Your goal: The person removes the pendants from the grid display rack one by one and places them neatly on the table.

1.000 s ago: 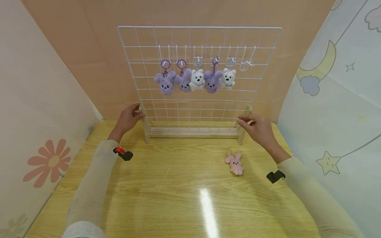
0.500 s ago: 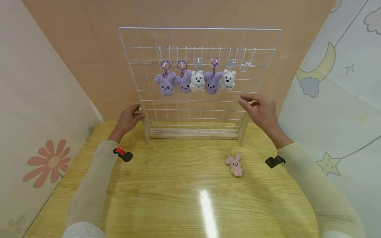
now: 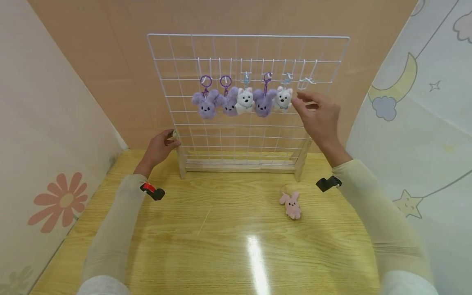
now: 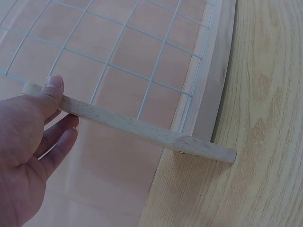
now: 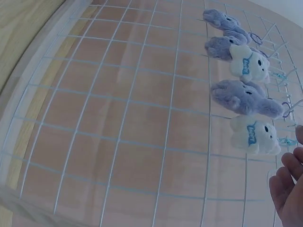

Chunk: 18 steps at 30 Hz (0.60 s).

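Observation:
A white wire grid rack stands in a wooden base. My left hand holds its left wooden upright, thumb on one side and fingers on the other in the left wrist view. Plush keychains hang on the rack's hooks: purple ones, among them the leftmost purple plush, and two white dogs. My right hand is beside the rightmost white dog plush, fingers loosely bent and holding nothing. Whether it touches that plush I cannot tell. A white hook is just above this hand.
A pink bunny plush keychain lies on the wooden table, in front of the rack's right foot. Walls stand close on both sides, and a tan backdrop is behind the rack.
My right hand has risen from the rack's right upright to the height of the hanging plushes. My left hand stays on the left upright. The plushes hang as before.

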{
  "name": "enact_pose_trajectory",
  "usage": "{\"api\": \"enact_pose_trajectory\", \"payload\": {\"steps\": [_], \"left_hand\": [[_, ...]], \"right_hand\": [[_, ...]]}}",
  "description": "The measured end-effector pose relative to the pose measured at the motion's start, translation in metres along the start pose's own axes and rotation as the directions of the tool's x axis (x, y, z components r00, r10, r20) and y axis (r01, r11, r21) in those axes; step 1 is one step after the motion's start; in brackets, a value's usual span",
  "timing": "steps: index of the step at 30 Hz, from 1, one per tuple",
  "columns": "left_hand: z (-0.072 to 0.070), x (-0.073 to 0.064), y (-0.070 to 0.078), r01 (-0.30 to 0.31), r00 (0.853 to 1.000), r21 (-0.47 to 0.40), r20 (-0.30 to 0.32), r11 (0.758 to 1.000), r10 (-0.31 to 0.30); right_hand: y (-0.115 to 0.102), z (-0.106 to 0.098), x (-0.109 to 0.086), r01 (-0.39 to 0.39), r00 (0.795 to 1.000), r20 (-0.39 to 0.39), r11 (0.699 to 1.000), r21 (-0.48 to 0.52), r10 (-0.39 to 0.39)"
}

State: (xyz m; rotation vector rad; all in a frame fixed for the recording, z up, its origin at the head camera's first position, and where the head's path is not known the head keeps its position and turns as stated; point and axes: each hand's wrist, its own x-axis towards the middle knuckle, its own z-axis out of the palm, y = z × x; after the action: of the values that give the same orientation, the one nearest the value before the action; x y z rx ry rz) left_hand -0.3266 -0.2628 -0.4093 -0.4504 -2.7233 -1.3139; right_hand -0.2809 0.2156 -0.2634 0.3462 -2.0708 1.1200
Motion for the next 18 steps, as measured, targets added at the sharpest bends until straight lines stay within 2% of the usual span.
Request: {"api": "enact_pose_trajectory", "payload": {"steps": [8,18], "left_hand": [[-0.001,-0.001,0.001,0.001,1.0,-0.017,0.004,1.0,-0.001],[-0.001,0.0,0.0,0.002,1.0,-0.008,0.005,1.0,-0.002]], "right_hand": [[-0.008,0.019,0.01,-0.003,0.997,-0.073,0.999,0.054,0.007],[0.001,0.032,0.021,-0.008,0.993,-0.114,0.999,0.048,0.014]]}}
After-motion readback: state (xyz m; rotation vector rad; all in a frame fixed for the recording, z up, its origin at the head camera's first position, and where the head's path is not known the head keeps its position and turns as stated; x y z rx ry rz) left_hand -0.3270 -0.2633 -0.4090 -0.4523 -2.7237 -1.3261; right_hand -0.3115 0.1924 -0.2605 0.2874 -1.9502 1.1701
